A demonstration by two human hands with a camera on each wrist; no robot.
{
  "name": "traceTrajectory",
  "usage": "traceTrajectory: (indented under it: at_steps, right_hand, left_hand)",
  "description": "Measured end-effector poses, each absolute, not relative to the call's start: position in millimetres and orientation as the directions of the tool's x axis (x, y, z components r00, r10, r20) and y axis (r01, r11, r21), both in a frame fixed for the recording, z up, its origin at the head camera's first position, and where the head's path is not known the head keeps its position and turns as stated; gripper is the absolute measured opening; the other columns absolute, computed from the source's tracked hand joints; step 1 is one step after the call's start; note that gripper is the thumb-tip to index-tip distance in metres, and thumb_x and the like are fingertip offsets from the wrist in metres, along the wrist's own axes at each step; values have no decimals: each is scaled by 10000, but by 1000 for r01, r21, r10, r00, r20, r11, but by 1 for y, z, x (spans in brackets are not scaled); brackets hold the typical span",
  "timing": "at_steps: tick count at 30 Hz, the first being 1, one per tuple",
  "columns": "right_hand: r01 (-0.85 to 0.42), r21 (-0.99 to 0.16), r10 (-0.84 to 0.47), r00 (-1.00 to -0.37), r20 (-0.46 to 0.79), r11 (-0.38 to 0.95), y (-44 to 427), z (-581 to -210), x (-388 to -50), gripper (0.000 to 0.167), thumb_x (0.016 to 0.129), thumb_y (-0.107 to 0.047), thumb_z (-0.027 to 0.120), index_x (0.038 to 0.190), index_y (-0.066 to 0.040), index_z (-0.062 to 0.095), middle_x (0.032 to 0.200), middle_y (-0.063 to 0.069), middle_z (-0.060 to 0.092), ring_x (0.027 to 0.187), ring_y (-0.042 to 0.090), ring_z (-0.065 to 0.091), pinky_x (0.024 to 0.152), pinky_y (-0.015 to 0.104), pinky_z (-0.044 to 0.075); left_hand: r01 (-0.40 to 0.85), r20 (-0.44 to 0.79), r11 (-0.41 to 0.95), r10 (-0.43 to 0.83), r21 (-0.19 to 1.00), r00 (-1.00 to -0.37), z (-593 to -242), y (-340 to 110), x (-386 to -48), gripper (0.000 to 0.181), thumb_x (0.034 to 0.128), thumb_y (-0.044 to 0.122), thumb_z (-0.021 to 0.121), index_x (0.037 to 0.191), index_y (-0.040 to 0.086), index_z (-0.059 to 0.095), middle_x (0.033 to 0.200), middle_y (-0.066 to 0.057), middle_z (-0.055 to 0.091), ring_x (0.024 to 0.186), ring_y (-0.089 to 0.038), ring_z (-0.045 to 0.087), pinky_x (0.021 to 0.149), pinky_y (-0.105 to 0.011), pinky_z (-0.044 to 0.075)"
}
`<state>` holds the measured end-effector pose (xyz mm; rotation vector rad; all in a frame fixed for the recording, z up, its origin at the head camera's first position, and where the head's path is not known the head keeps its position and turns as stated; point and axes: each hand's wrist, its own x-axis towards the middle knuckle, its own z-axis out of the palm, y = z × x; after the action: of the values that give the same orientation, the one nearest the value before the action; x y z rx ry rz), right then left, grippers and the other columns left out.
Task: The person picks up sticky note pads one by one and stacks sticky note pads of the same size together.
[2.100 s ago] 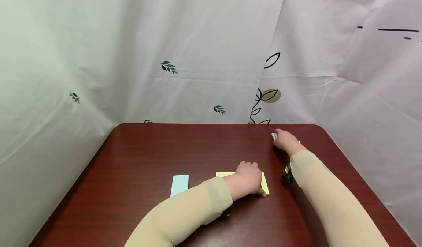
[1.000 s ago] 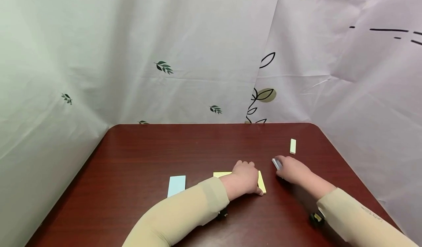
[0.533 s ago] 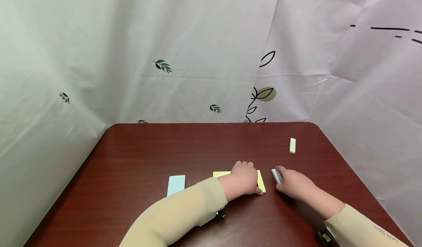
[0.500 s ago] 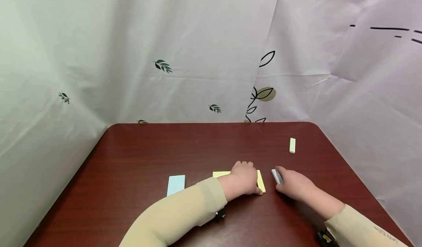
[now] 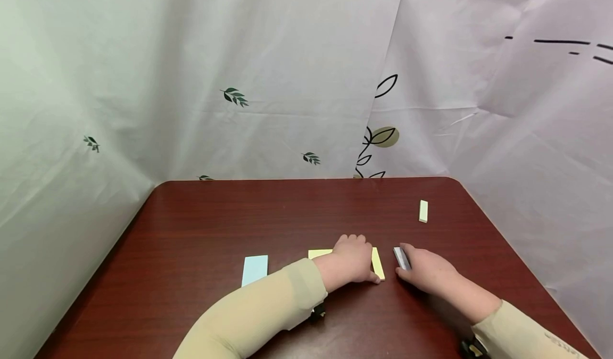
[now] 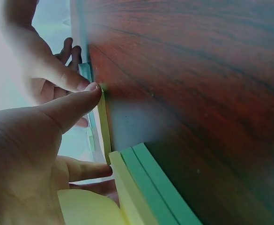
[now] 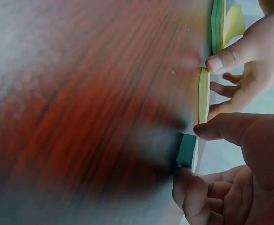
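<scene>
My left hand (image 5: 351,259) reaches across the table and holds a yellow sticky note pad (image 5: 378,264), thumb at its near end and fingers at its far end. The left wrist view shows this pad's thin yellow edge (image 6: 104,124). Just left lies another yellow pad (image 5: 320,253), partly under the hand; in the right wrist view its lifted sheet (image 7: 234,24) stands over green layers (image 7: 216,28). My right hand (image 5: 428,269) pinches a small bluish sticky note block (image 5: 402,258) between thumb and fingers. A narrow gap separates it from the yellow pad.
A light blue pad (image 5: 255,269) lies left, partly covered by my left sleeve (image 5: 258,311). One pale narrow block (image 5: 423,211) sits far right on the dark red table (image 5: 230,215). White printed sheeting (image 5: 287,82) hangs behind the table.
The right hand has drawn the bluish block from the far right towards me, beside the yellow pad, uncovering the pale block. It is nearly still over the last half second. The left hand stays put.
</scene>
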<state>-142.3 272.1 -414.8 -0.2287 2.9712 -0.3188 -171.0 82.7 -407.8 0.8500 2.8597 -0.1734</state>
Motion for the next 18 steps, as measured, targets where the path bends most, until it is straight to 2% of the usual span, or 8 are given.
traceTrajectory:
  at_steps: [9, 18]
  right_hand:
    - [-198, -224, -212, -976, -41, 954, 269, -408, -145, 498, 836, -248, 759, 1230, -1, 582, 1013, 96, 643, 797, 193, 575, 692, 423, 484]
    - [-199, -248, -225, -971, -82, 948, 265, -407, -155, 470, 806, -183, 775, 1201, 13, 613, 1065, 123, 673, 878, 237, 638, 751, 471, 507]
  left_hand:
    - [543, -172, 838, 528, -52, -831, -411, 82, -174, 654, 732, 719, 715, 1146, 213, 678, 1094, 49, 586, 1026, -155, 547, 885, -309, 401]
    - [543, -162, 838, 529, -54, -833, -413, 82, -174, 644, 724, 721, 720, 1137, 227, 681, 1092, 48, 579, 1022, -157, 546, 881, -312, 401]
